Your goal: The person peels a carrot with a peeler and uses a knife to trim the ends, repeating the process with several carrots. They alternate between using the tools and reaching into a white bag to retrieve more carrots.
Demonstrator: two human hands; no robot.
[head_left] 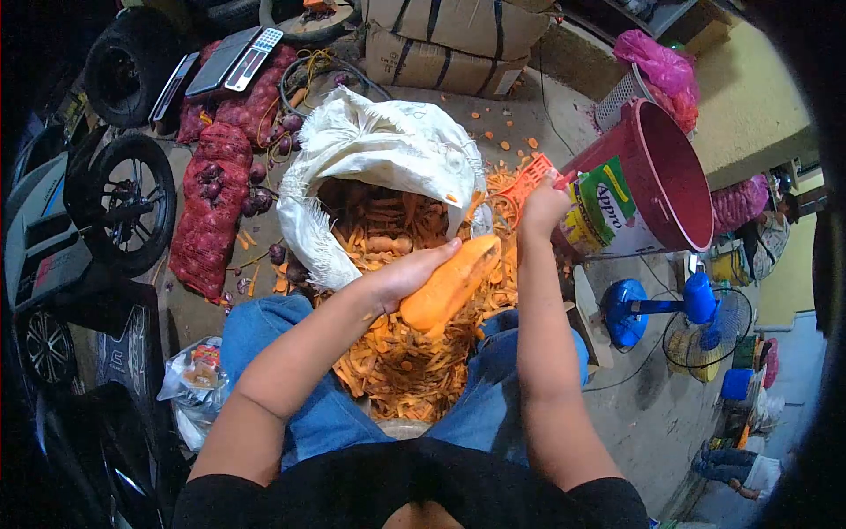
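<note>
So the left hand point(412, 275) has its fingers wrapped partway open around a fat, smooth orange carrot point(448, 289), held at a slant over a messy pile of thin, curly peelings point(401, 370) between the knees. Right hand point(545, 210) has its fingers closed on an orange-red plastic peeler point(527, 183) with a slotted body, just beside a glossy dark red bucket point(617, 189) with a paper-looking label. Behind the carrot there's a white woven sack point(388, 145), frayed at the mouth, more carrots inside. Floor point(634, 379) is dull grey concrete, orange bits scattered about. Around the room: red mesh bags of onions point(211, 212), a scale point(236, 63), taped cardboard boxes point(449, 53), a blue fan point(701, 300).
</note>
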